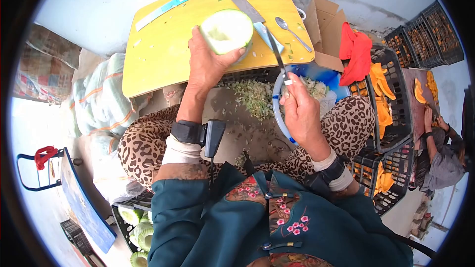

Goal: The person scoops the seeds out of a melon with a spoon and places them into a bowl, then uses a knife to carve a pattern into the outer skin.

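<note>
My left hand [210,58] grips a hollowed pale green gourd half [227,30] from below, its white inside facing up, above the yellow table [163,64]. In my right hand [300,106] is a thin dark-bladed knife [277,52], its blade pointing up past the table's front edge. On the table lie a knife with a blue handle and wide blade [242,3], a blue and white knife or sleeve [166,11] and a metal spoon [293,33]. Below my right hand a blue-rimmed basin [276,100] holds pale scraps.
Pale scraps [252,99] lie on the floor between my knees. A cardboard box [324,32] and red cloth [355,53] stand right of the table. Black crates [396,118] hold orange pieces. At far right are a co-worker's hands [434,121]. Green ridged vegetables [143,235] fill a lower-left crate.
</note>
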Action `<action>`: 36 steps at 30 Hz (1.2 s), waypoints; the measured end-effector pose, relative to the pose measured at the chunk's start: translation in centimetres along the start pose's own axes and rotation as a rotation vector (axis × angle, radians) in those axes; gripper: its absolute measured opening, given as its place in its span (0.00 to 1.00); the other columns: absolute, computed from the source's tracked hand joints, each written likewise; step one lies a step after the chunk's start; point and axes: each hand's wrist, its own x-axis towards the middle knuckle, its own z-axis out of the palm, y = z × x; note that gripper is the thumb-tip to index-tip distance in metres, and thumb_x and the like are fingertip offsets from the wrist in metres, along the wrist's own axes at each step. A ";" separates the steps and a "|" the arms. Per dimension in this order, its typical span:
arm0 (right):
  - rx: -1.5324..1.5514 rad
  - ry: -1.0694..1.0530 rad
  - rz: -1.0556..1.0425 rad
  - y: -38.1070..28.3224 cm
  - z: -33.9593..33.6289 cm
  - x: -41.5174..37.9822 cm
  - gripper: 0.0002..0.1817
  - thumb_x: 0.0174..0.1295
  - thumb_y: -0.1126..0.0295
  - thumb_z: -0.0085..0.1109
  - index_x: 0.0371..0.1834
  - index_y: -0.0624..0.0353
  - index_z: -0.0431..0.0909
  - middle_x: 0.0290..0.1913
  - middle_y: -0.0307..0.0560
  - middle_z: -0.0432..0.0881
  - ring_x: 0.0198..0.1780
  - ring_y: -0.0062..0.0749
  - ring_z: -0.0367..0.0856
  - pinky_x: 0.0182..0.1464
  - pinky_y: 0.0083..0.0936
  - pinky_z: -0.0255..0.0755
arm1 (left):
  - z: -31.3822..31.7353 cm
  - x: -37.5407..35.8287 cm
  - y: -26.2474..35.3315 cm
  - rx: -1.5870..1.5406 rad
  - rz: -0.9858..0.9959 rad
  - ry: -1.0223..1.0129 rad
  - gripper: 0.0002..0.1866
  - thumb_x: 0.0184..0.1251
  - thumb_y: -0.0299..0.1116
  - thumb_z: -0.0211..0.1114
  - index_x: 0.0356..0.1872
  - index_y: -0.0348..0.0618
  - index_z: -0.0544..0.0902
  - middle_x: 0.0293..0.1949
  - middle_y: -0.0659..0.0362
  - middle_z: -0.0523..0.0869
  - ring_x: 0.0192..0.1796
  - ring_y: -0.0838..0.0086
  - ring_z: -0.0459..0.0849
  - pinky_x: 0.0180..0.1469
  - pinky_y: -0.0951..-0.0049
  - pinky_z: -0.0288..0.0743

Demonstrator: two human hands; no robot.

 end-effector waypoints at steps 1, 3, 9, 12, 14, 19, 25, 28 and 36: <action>0.015 -0.018 -0.012 -0.2 0.0 -0.1 0.23 0.63 0.81 0.50 0.63 0.70 0.67 0.44 0.67 0.82 0.47 0.56 0.84 0.48 0.39 0.78 | 0.0 -0.1 0.1 0.000 -0.002 0.000 0.50 0.41 0.45 0.83 0.60 0.33 0.58 0.56 0.37 0.68 0.59 0.48 0.70 0.62 0.52 0.69; 0.044 -0.040 -0.063 -0.9 0.3 -0.2 0.22 0.63 0.81 0.51 0.63 0.70 0.68 0.45 0.67 0.82 0.48 0.56 0.84 0.48 0.39 0.78 | -0.2 -0.2 0.1 0.000 -0.005 0.001 0.50 0.41 0.45 0.83 0.59 0.32 0.58 0.55 0.36 0.68 0.59 0.47 0.69 0.62 0.52 0.69; -0.028 -0.047 -0.190 -0.7 1.4 0.5 0.23 0.64 0.82 0.51 0.63 0.69 0.68 0.47 0.66 0.82 0.48 0.52 0.84 0.48 0.36 0.78 | -0.2 -0.1 0.0 -0.004 -0.010 -0.005 0.51 0.40 0.45 0.83 0.59 0.32 0.58 0.55 0.36 0.69 0.60 0.47 0.69 0.62 0.52 0.69; -0.095 -0.062 -0.181 -0.7 1.5 0.5 0.23 0.63 0.83 0.50 0.64 0.69 0.68 0.47 0.67 0.81 0.49 0.53 0.84 0.49 0.36 0.77 | -0.2 -0.2 0.0 -0.004 -0.021 0.005 0.51 0.40 0.46 0.83 0.59 0.32 0.58 0.55 0.36 0.69 0.60 0.48 0.69 0.62 0.51 0.68; -0.130 -0.065 -0.164 -0.9 1.4 0.5 0.23 0.63 0.83 0.51 0.63 0.70 0.68 0.47 0.67 0.81 0.50 0.55 0.83 0.50 0.37 0.77 | -0.1 -0.1 -0.1 -0.026 -0.017 0.001 0.51 0.40 0.46 0.83 0.59 0.32 0.58 0.55 0.36 0.69 0.59 0.48 0.69 0.62 0.51 0.68; -0.133 -0.052 -0.175 -0.7 1.3 0.3 0.23 0.62 0.84 0.50 0.63 0.71 0.68 0.48 0.68 0.81 0.50 0.55 0.83 0.50 0.38 0.77 | -0.1 -0.1 -0.1 -0.029 -0.010 -0.002 0.51 0.40 0.47 0.82 0.60 0.33 0.58 0.55 0.36 0.69 0.60 0.47 0.68 0.63 0.51 0.67; -0.135 -0.064 -0.188 -1.0 1.0 0.4 0.23 0.63 0.83 0.50 0.63 0.71 0.68 0.47 0.68 0.81 0.49 0.57 0.82 0.50 0.38 0.77 | -0.2 -0.2 0.1 -0.020 -0.017 -0.001 0.52 0.40 0.47 0.82 0.60 0.32 0.58 0.55 0.36 0.69 0.60 0.47 0.67 0.63 0.51 0.67; -0.229 -0.114 -0.143 -2.0 0.3 0.7 0.22 0.63 0.83 0.50 0.62 0.72 0.68 0.45 0.68 0.81 0.47 0.58 0.82 0.48 0.38 0.76 | -0.2 -0.2 0.2 -0.019 -0.012 -0.005 0.52 0.40 0.47 0.82 0.60 0.32 0.57 0.55 0.36 0.69 0.60 0.47 0.67 0.63 0.51 0.67; -0.171 -0.169 -0.150 -2.3 -0.7 1.1 0.22 0.63 0.81 0.51 0.61 0.73 0.69 0.41 0.67 0.81 0.41 0.61 0.81 0.43 0.42 0.75 | -0.1 0.0 -0.3 -0.037 -0.004 -0.008 0.52 0.39 0.47 0.83 0.60 0.31 0.58 0.55 0.36 0.71 0.60 0.47 0.68 0.63 0.52 0.68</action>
